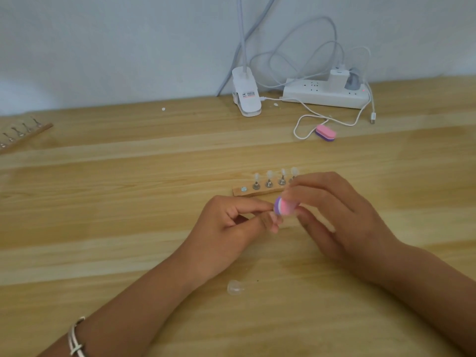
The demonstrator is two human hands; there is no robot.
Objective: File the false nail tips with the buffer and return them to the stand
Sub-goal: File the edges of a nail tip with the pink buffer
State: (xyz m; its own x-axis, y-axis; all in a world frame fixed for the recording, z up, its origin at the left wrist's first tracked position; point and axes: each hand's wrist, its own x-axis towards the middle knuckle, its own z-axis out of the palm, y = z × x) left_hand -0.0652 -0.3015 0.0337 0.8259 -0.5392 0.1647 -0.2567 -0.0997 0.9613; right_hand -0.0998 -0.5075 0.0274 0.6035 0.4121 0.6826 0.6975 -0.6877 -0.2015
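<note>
Where the wooden surface (128,176) meets the pale wall (103,47), we see a clip lamp (247,99) and power strip (309,95). Mid-surface, just before the stand (257,193) of nail tips (269,173), our right grip (342,217) pinches the buffer (284,206); the left grip (226,225) curls beside it, its contents too blurred to tell.

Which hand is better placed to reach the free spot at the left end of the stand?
Left. The left hand lies nearest the free spot on the stand and seems to pinch the nail tip, though blur hides it. The right hand holds the buffer.
</note>
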